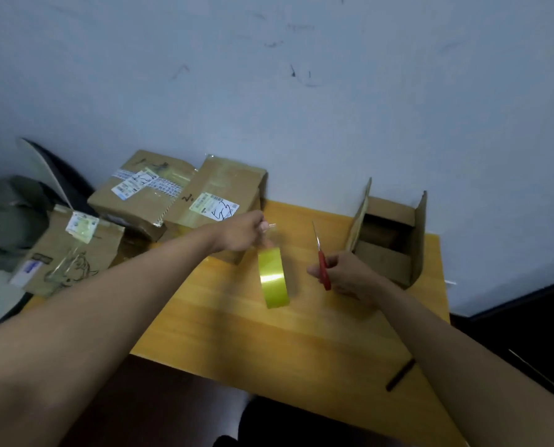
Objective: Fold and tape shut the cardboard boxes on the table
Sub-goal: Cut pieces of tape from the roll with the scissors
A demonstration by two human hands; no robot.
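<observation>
Both forearms reach out over the yellow bench [301, 333]; the left hand [240, 235] pinches the free end of the tape, letting the yellow tape roll [273, 278] hang so a strip pulls taut, while the right hand [343, 274] grips red scissors [322, 262], blades up, probably ready to cut. An open box [388, 243] waits far right, flaps raised; three taped boxes [159, 198] crowd the left

Open cardboard box [388, 240] stands flaps-up at the worktop's far right; taped boxes [185, 201] piled far left; yellow tape roll [273, 278] hangs mid-air between.
</observation>
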